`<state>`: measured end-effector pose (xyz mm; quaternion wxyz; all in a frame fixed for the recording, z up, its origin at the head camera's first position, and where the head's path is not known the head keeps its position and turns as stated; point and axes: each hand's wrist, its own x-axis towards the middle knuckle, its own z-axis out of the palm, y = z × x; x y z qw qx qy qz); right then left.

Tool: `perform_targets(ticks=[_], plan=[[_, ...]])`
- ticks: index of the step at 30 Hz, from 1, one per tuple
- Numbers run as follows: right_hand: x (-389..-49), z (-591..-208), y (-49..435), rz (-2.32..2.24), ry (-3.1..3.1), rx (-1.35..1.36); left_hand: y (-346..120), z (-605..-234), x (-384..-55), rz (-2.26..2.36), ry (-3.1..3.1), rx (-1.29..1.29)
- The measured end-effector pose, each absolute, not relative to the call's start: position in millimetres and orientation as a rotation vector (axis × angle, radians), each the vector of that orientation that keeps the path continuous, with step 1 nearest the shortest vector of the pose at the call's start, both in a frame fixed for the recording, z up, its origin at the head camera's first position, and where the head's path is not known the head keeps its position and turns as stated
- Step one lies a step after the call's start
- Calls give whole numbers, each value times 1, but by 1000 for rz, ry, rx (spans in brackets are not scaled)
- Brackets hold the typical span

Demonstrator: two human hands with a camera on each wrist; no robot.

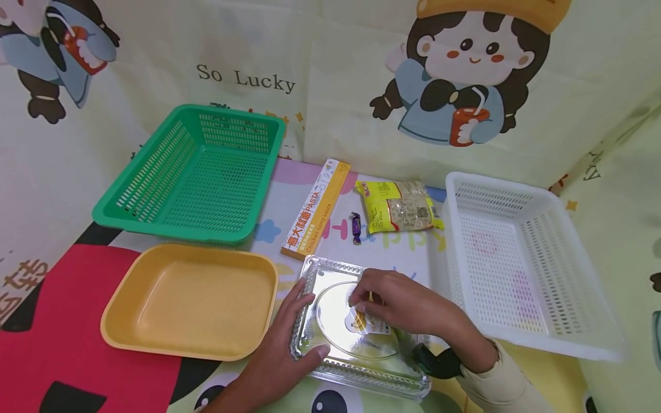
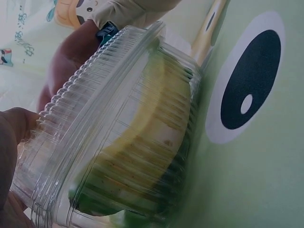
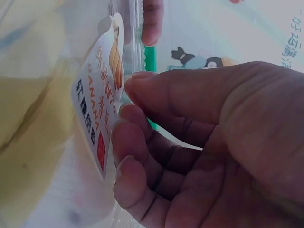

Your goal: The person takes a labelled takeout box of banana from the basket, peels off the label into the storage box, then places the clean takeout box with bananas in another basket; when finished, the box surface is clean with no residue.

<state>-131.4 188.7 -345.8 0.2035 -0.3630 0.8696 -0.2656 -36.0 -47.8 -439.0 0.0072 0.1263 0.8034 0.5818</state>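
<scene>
A clear plastic clamshell box [image 1: 356,367] lies flat at the front middle, and inside it are yellow-green bananas [image 2: 142,137]. On its lid is a white banana label [image 3: 97,99] with a banana picture and writing. My right hand [image 1: 397,301] is over the lid, its fingers curled and its thumb and index fingertips pinching at the label's edge. Along the box's left side rests my left hand [image 1: 281,338], thumb on the lid and fairly straight fingers at the rim.
A yellow tray [image 1: 268,310] stands at left, with a green basket [image 1: 237,232] behind it. A white basket [image 1: 449,258] stands at right. Behind the box are a pasta box [image 1: 316,209], a small purple-wrapped candy [image 1: 356,228] and a yellow snack bag [image 1: 400,206].
</scene>
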Motion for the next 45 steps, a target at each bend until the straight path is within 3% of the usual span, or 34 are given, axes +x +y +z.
perform_targets(ticks=[45], plan=[[-132, -344, 182, -707, 2473, -1055, -49, -440, -37, 1811, 2516, 440]])
